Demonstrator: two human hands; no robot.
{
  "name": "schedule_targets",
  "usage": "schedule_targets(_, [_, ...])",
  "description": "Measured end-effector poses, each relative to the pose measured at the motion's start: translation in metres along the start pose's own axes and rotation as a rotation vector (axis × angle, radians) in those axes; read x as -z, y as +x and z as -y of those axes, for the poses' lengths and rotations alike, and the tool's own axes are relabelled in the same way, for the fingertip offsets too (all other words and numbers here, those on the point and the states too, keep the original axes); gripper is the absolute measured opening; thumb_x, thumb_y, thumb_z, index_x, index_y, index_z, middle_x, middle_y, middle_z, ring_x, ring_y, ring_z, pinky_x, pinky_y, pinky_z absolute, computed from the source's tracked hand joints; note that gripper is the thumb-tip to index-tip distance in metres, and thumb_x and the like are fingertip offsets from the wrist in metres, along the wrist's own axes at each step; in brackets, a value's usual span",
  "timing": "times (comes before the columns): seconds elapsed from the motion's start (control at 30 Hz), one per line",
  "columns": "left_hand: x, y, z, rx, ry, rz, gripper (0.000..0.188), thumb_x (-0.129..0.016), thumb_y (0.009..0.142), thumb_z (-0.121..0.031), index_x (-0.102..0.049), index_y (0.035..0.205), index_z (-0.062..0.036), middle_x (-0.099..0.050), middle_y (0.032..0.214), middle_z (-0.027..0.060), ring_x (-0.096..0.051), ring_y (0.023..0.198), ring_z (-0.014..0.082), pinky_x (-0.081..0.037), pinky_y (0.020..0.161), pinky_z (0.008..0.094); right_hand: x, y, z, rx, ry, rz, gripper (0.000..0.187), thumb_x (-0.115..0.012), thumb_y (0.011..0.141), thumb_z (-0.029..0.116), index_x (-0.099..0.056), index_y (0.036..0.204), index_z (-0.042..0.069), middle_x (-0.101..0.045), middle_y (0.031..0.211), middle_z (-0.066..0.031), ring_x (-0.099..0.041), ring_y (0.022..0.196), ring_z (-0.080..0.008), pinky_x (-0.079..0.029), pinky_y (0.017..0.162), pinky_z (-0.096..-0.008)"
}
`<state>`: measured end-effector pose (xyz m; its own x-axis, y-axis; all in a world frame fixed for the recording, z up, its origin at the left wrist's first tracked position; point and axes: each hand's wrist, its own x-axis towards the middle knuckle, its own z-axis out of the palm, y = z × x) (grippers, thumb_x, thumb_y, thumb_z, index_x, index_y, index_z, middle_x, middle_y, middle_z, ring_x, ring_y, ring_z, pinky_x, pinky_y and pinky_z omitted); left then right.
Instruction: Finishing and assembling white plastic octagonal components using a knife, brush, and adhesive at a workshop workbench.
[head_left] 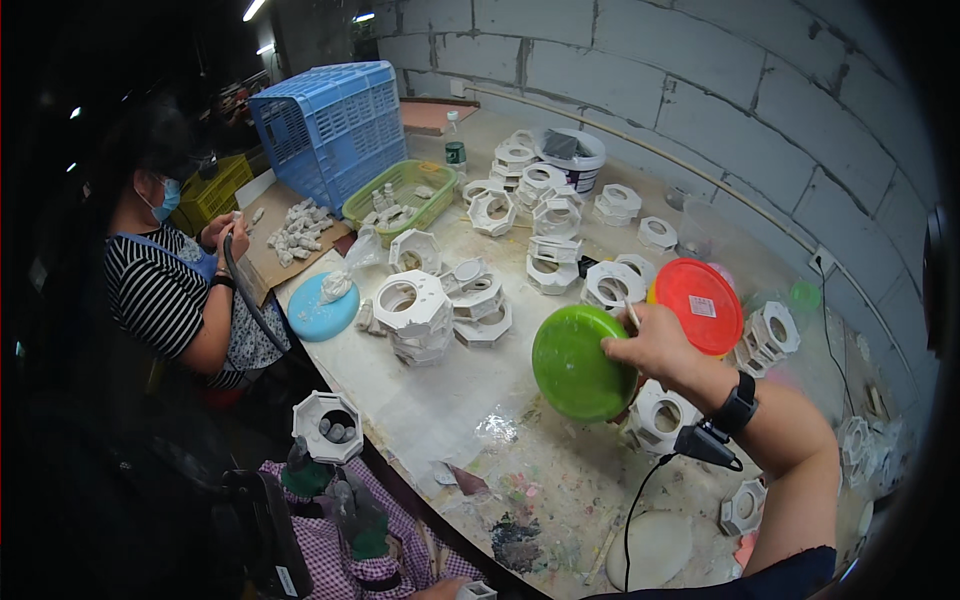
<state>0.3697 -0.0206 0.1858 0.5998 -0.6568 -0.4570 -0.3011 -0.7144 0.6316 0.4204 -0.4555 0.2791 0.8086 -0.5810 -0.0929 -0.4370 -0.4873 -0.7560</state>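
My right hand (655, 345) grips a green round lid or shallow bowl (578, 365), tilted above the table. A thin light stick (632, 316) also sticks up between its fingers. Just behind is a red round lid (700, 305) on a yellow-rimmed tub. Under my right wrist stands a white octagonal frame (662, 412) with a round hole. At the lower edge, my left hand (442, 589) is mostly cut off; a white faceted piece (476, 591) shows at its fingers, apparently held.
Stacked white octagonal frames (412, 305) cover much of the table. A blue crate (335, 120), green basket (425, 205) and white bucket (570, 155) stand farther back. Beside me, a gloved person holds another frame (327, 427); a masked person (165, 280) works at the left. A black cable (632, 520) crosses the front.
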Motion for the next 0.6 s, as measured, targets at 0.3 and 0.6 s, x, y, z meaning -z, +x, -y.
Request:
schedule_targets(0.3, [-0.029, -0.025, 0.015, -0.193, 0.098, -0.073, 0.033, -0.065, 0.078, -0.022, -0.064, 0.107, -0.0076, -0.065, 0.097, 0.0203, -0.063, 0.089, 0.0394, -0.050, 0.077, 0.0448, 0.036, -0.171, -0.045, -0.249, 0.156, 0.082, 0.032, -0.076, 0.070, 0.025, -0.063, 0.082, -0.001, -0.063, 0.071, -0.0073, -0.058, 0.062, -0.0128, -0.049, 0.059, -0.0286])
schedule_targets(0.6, [-0.035, -0.013, -0.013, -0.244, 0.168, 0.179, 0.044, -0.063, 0.068, -0.013, -0.061, 0.111, -0.0042, -0.064, 0.103, 0.0182, -0.064, 0.092, 0.0348, -0.052, 0.080, 0.0374, 0.109, -0.299, -0.087, -0.440, 0.453, -0.330, 0.022, -0.072, 0.076, 0.012, -0.058, 0.088, 0.001, -0.060, 0.070, -0.0018, -0.052, 0.054, -0.0072, -0.039, 0.047, -0.0219])
